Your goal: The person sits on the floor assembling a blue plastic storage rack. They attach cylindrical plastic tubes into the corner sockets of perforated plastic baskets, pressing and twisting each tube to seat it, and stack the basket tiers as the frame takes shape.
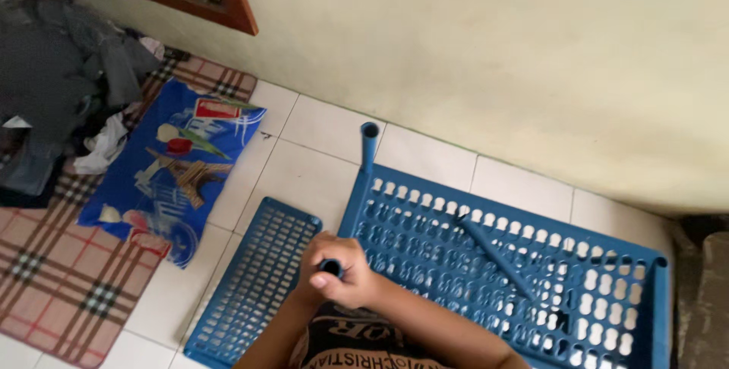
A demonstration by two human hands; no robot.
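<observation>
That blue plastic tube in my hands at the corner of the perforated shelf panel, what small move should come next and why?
Probably press the blue plastic tube straight down at that near corner. Both hands are wrapped around its top end, which hides whether it is seated. The blue perforated plastic shelf panel already has one upright tube standing at its far corner, and a loose blue tube lies across it.

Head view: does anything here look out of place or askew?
Yes. A loose blue tube lies slantwise across the large blue shelf panel, while another tube stands upright at its far corner. A smaller panel lies apart on the floor tiles, and clothes are heaped at left.
</observation>
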